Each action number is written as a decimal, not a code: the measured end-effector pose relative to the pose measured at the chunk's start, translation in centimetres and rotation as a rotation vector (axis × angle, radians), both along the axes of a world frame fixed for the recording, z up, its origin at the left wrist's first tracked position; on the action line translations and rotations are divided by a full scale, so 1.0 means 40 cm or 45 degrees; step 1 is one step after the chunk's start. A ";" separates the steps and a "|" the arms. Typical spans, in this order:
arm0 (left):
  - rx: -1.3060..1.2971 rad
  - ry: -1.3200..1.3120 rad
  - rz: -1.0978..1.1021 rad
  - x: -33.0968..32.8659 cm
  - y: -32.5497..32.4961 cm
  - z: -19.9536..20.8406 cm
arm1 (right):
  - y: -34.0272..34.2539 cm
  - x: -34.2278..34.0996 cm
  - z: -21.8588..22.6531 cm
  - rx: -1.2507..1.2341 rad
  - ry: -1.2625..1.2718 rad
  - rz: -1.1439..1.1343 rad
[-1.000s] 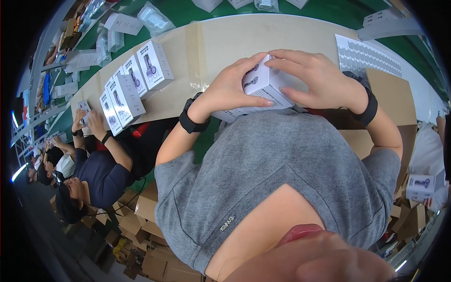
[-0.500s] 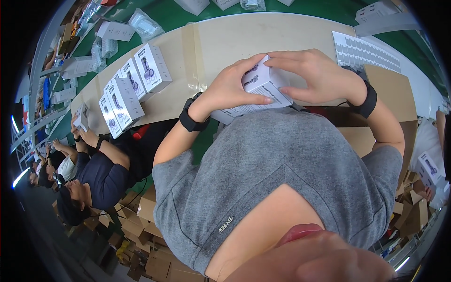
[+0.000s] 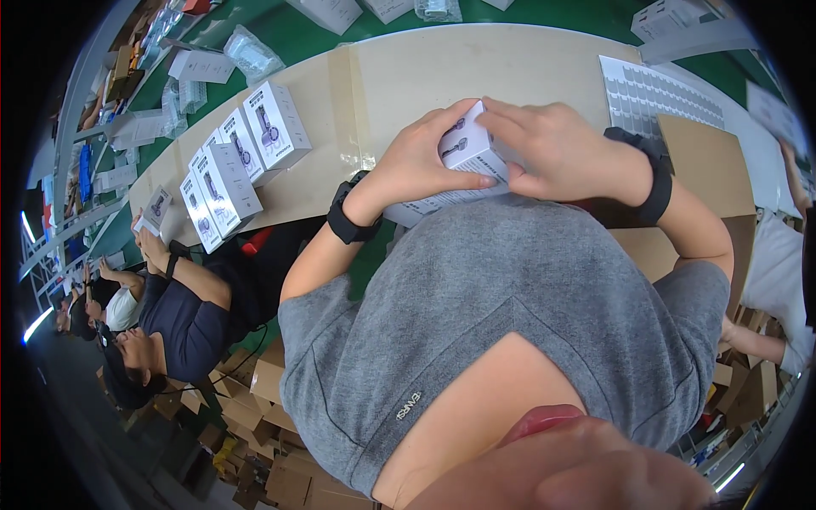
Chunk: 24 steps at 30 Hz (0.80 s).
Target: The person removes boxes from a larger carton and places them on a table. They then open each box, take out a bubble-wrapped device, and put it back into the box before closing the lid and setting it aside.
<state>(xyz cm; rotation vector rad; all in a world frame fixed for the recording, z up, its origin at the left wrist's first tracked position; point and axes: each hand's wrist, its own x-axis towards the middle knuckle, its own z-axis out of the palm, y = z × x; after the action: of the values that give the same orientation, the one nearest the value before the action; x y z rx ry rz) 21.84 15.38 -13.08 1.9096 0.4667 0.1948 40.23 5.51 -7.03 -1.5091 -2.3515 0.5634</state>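
A white carton box (image 3: 473,155) with pictures of a device on one face lies tilted at the table's near edge, close against my body. My left hand (image 3: 415,163) grips its left side, thumb along the near face and fingers behind the far edge. At the box's right end is my right hand (image 3: 568,155), its fingertips on the upper corner and its thumb bent near the lower part. The palm side of the right hand and most of that end of the box are hidden.
Several similar white boxes (image 3: 225,191) stand to the left on the table (image 3: 408,68). A sheet of silver-grey stickers (image 3: 654,98) lies at the right, beside an open brown carton (image 3: 705,161). Co-workers sit at left, one holding a small box (image 3: 157,208); another person's arm shows at right.
My right hand has drawn its fingers in closer round the box's end, while the left hand has stayed in place. At right, the co-worker's box has moved up toward the table.
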 end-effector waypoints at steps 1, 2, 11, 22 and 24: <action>0.020 0.037 0.004 0.005 0.000 0.006 | -0.006 -0.015 -0.001 -0.048 -0.064 -0.035; 0.040 0.074 0.007 0.009 0.001 0.010 | -0.012 -0.028 -0.004 -0.097 -0.127 -0.071; -0.061 -0.029 -0.015 -0.015 0.004 -0.006 | -0.026 0.033 -0.033 -0.038 0.295 -0.106; -0.188 -0.037 -0.008 -0.005 0.011 -0.036 | -0.009 0.031 -0.027 -0.085 0.237 -0.056; -0.188 -0.044 -0.015 -0.003 0.010 -0.038 | -0.005 0.041 -0.036 -0.088 0.235 -0.053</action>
<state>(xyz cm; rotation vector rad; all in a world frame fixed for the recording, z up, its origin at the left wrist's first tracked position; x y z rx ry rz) 21.73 15.77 -14.60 1.7616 0.4347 0.1803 41.86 5.31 -8.47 -1.4640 -2.1770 0.7469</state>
